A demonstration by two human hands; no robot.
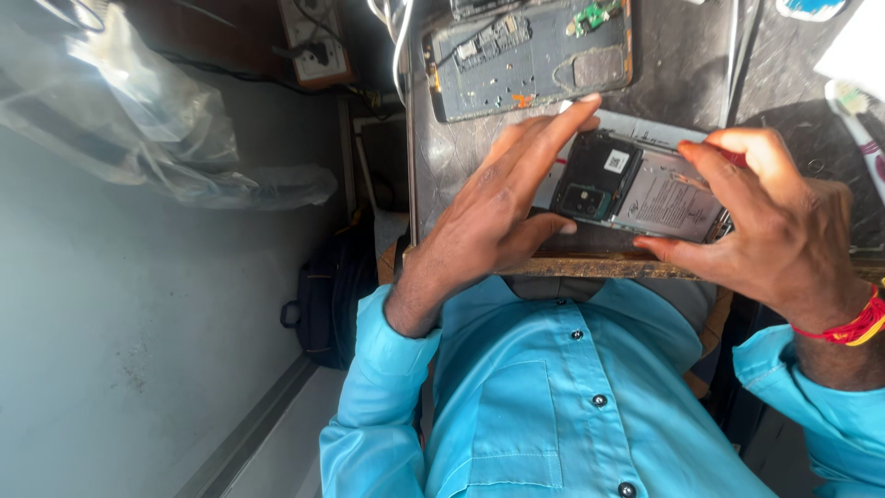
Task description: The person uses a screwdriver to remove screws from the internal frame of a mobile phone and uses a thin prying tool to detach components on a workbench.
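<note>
Opened phone [645, 189], back cover off, sits at the near edge of the table [664, 55], lifted slightly between both hands. Left hand [493, 207]: thumb pressed to the phone's near-left corner, index stretched along its far-left edge, fingers wrapped on the camera end. Right hand [779, 231]: fingers pinched on the other end, thumb under the near side, fingertips on top; something small and red shows at those fingertips, can't tell what. Second stripped phone body [530, 55] lies just beyond, toward the table's far edge, board exposed. Red thread band [853, 327] on the right wrist. Black bag [327, 295] on the floor off the table's left side.
</note>
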